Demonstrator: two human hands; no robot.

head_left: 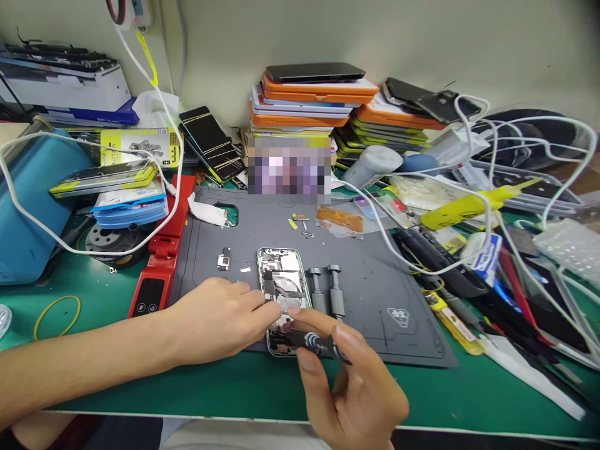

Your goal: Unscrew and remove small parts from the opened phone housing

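Note:
An opened phone body (282,281) lies on a dark grey work mat (375,275), its inner parts showing. My left hand (220,319) rests on the mat at the phone's left side, fingers curled and pressed against its edge. My right hand (347,381) is closed round a black tool (315,344) with a white swirl mark, thumb and forefinger pinching it over the phone's lower end. Two grey screwdrivers (328,290) lie just right of the phone. A small loose part (224,260) and tiny screws (300,225) sit on the mat beyond.
A red clamp tool (162,262) borders the mat's left edge. Stacked phone boxes (304,100) stand at the back wall. White cables (469,187), a yellow tool (469,206) and several loose parts crowd the right side. A blue box (28,206) is at far left.

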